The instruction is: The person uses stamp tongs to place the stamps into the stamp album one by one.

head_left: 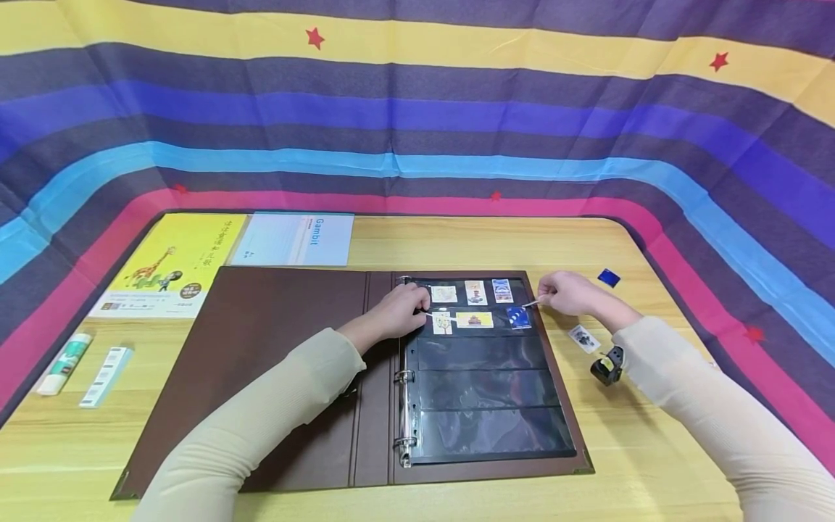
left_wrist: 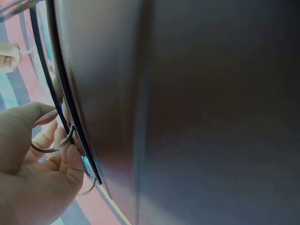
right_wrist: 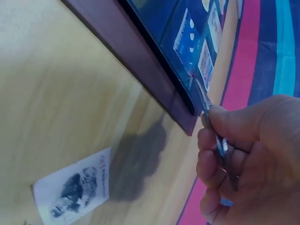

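Observation:
My right hand (head_left: pixel 559 293) pinches metal tweezers (right_wrist: pixel 220 145) between thumb and fingers. Their tip meets the corner of a blue stamp (head_left: pixel 519 317), which sits in the second row of a black stamp page (head_left: pixel 485 391). My left hand (head_left: pixel 406 310) is at the page's inner edge, by the top ring, its fingers bent; I cannot tell whether they grip anything. In the left wrist view, the thumb lies against the page edge beside a metal ring (left_wrist: pixel 54 149). Beside the blue stamp is a yellow stamp (head_left: pixel 475 320), then a tree stamp (head_left: pixel 442 323).
The page belongs to an open brown binder (head_left: pixel 280 326). Right of it lie a grey-and-white stamp (head_left: pixel 583 338), a dark blue piece (head_left: pixel 609 278) and a small black object (head_left: pixel 607 366). A glue stick (head_left: pixel 65 364), a pale box (head_left: pixel 106 376) and a yellow booklet (head_left: pixel 172 264) are left.

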The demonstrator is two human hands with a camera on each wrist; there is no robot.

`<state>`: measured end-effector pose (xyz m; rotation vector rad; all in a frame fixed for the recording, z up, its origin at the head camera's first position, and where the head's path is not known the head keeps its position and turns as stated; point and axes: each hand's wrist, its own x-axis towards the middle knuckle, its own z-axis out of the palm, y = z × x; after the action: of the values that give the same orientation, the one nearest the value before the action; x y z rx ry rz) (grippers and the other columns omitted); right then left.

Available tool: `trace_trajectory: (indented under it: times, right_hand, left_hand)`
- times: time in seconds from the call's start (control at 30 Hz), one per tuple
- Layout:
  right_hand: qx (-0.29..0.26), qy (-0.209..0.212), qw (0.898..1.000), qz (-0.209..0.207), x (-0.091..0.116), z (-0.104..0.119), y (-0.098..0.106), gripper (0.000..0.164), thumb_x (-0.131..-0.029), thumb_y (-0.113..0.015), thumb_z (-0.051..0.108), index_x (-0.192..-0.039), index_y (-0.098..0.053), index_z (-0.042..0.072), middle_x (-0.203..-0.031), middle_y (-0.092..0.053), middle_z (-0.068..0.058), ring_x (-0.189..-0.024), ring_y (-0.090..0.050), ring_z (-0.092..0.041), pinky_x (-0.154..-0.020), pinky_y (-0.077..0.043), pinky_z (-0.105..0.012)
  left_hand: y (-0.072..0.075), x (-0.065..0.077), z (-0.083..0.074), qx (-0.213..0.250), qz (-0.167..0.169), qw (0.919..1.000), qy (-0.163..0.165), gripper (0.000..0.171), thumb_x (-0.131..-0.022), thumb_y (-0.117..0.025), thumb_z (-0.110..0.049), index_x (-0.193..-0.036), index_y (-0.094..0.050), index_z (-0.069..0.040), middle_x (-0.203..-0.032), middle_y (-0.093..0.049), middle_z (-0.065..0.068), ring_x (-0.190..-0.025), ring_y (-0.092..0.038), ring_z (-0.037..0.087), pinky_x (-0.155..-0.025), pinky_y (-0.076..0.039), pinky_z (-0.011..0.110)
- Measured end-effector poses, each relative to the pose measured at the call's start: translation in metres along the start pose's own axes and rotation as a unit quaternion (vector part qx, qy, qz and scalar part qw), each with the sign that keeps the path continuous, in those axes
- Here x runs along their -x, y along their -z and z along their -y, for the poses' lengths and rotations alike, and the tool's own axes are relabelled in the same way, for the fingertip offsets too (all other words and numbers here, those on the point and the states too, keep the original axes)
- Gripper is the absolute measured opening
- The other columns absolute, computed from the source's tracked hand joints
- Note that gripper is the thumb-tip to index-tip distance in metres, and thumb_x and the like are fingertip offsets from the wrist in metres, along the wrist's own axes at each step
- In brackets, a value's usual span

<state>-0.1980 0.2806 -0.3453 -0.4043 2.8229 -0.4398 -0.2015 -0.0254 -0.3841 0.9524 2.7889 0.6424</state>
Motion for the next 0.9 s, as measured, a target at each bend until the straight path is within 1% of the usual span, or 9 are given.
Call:
trace_trajectory:
  times: [0.13, 0.33, 0.4, 0.6, 0.8, 0.9]
  right_hand:
    - [0.026, 0.006, 1.000, 0.005, -0.001, -0.001, 0.002, 0.007, -0.076, -0.050, 0.004, -0.070, -0.053, 0.006, -0.062, -0.046, -0.001, -0.056, -0.041, -0.016, -0.052, -0.033, -0.030]
    - [0.062, 0.033, 0.997, -0.035, -0.006, -0.001, 0.002, 0.010, -0.076, -0.051, 0.006, -0.067, -0.052, 0.011, -0.060, -0.044, 0.001, -0.057, -0.040, -0.016, -0.054, -0.030, -0.031]
    - [0.070, 0.038, 0.996, -0.041, -0.009, 0.000, 0.000, 0.012, -0.077, -0.051, 0.007, -0.066, -0.051, 0.013, -0.060, -0.044, 0.002, -0.058, -0.040, -0.016, -0.055, -0.029, -0.031]
    - [0.068, 0.035, 0.997, -0.026, -0.014, 0.002, -0.002, 0.014, -0.077, -0.053, 0.007, -0.065, -0.051, 0.014, -0.060, -0.045, 0.003, -0.060, -0.042, -0.016, -0.057, -0.030, -0.031]
    - [0.091, 0.050, 0.995, -0.008, -0.013, 0.002, 0.001, 0.017, -0.076, -0.054, 0.007, -0.062, -0.048, 0.014, -0.057, -0.043, 0.004, -0.058, -0.041, -0.015, -0.055, -0.030, -0.031]
    - [0.091, 0.054, 0.994, 0.002, -0.013, 0.001, 0.003, 0.018, -0.076, -0.054, 0.007, -0.061, -0.047, 0.014, -0.057, -0.042, 0.004, -0.057, -0.040, -0.014, -0.055, -0.030, -0.031]
  left_hand:
    - [-0.001, 0.000, 0.000, -0.003, 0.002, 1.0000, 0.000, 0.009, -0.072, -0.051, -0.007, -0.076, -0.045, -0.012, -0.074, -0.039, 0.000, -0.070, -0.035, 0.015, -0.061, -0.030, 0.025]
    - [-0.001, -0.001, 0.001, -0.004, 0.002, 1.0000, 0.000, 0.009, -0.071, -0.050, -0.007, -0.076, -0.045, -0.013, -0.074, -0.039, -0.001, -0.071, -0.035, 0.015, -0.062, -0.030, 0.025]
    - [-0.001, -0.001, 0.000, -0.002, 0.001, 1.0000, 0.000, 0.009, -0.071, -0.051, -0.007, -0.076, -0.046, -0.013, -0.074, -0.039, -0.001, -0.071, -0.035, 0.015, -0.062, -0.030, 0.025]
    - [-0.001, -0.001, 0.000, -0.003, 0.000, 1.0000, -0.004, 0.009, -0.071, -0.051, -0.008, -0.077, -0.046, -0.012, -0.074, -0.039, -0.001, -0.071, -0.035, 0.015, -0.063, -0.030, 0.025]
    - [0.000, 0.000, 0.001, -0.003, 0.000, 1.0000, -0.004, 0.008, -0.071, -0.051, -0.007, -0.077, -0.047, -0.011, -0.074, -0.040, 0.000, -0.070, -0.035, 0.015, -0.063, -0.030, 0.025]
    - [0.000, 0.000, 0.001, -0.002, 0.002, 1.0000, -0.003, 0.008, -0.071, -0.051, -0.007, -0.078, -0.048, -0.010, -0.075, -0.040, 0.000, -0.071, -0.035, 0.015, -0.063, -0.030, 0.025]
